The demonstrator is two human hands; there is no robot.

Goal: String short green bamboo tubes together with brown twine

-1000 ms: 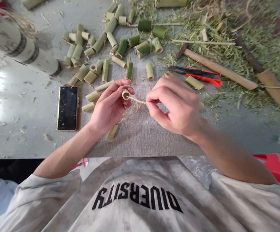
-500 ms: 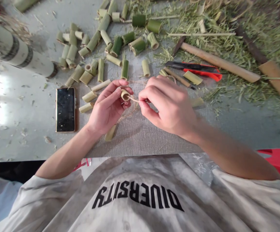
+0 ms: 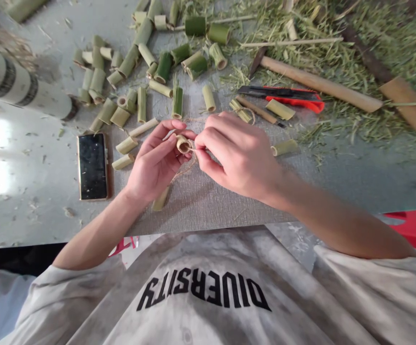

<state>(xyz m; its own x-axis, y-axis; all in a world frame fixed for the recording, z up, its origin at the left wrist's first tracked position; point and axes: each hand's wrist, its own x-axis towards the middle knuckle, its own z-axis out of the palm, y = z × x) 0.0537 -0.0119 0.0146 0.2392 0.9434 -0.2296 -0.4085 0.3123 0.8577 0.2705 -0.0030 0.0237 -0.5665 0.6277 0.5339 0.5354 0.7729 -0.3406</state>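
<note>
Between thumb and fingers, my left hand [image 3: 156, 160] grips a short bamboo tube [image 3: 182, 143], its open end turned toward my right hand. My right hand [image 3: 235, 155] is pinched on a thin strand of twine [image 3: 192, 150] at the mouth of that tube. More of the twine hangs below the tube and loops out behind my right hand. Under my left wrist lies another bamboo piece [image 3: 161, 200], with twine running down toward it. Parts of the fingers on both hands are hidden.
Several cut bamboo tubes [image 3: 164, 67] lie beyond my hands. A phone [image 3: 92, 166] is at left, near a large patterned cylinder [image 3: 31, 86]. To the right are a box cutter [image 3: 287, 93], a hammer [image 3: 319, 81], a wooden-handled blade [image 3: 409, 103] and green shavings [image 3: 323, 134].
My right hand has moved left, closer to the tube, and the exposed twine between them is shorter. The whole view has shifted slightly.
</note>
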